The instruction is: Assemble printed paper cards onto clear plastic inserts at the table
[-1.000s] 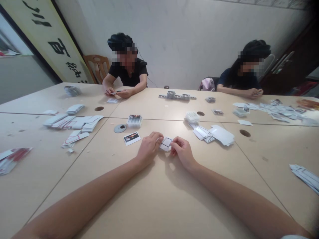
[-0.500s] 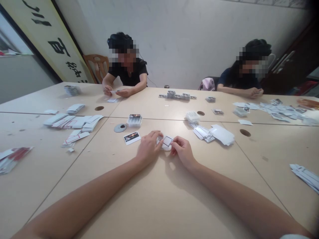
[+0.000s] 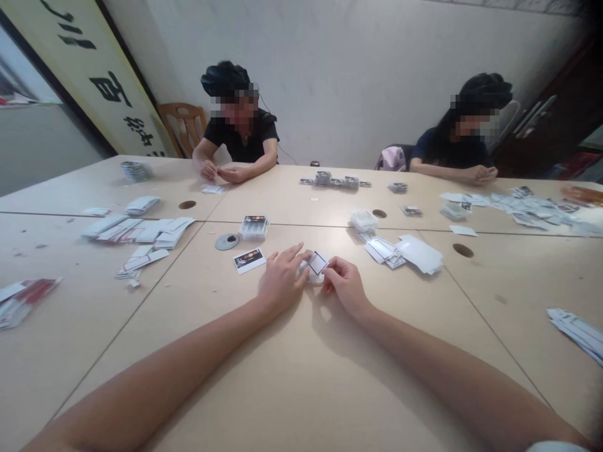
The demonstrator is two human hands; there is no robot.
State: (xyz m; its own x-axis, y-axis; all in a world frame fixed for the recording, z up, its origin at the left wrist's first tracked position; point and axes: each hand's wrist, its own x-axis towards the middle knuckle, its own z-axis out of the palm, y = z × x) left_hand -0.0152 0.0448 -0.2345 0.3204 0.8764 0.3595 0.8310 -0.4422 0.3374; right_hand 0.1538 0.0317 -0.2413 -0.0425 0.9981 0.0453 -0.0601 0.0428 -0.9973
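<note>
**Head view: both my hands on one small card at centre frame**

My left hand (image 3: 281, 279) and right hand (image 3: 345, 285) meet at the middle of the frame, each pinching an edge of a white card with a dark border (image 3: 317, 263), held just above the pale surface (image 3: 301, 376). A picture card (image 3: 249, 260) lies just left of my left hand. A loose heap of white cards (image 3: 405, 251) sits to the right. Two people sit across, upper frame.

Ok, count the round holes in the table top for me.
3. One hole sits far left by the spread cards, one hole near the middle seam, one hole right of the white card pile. Cards may hide others.
</note>
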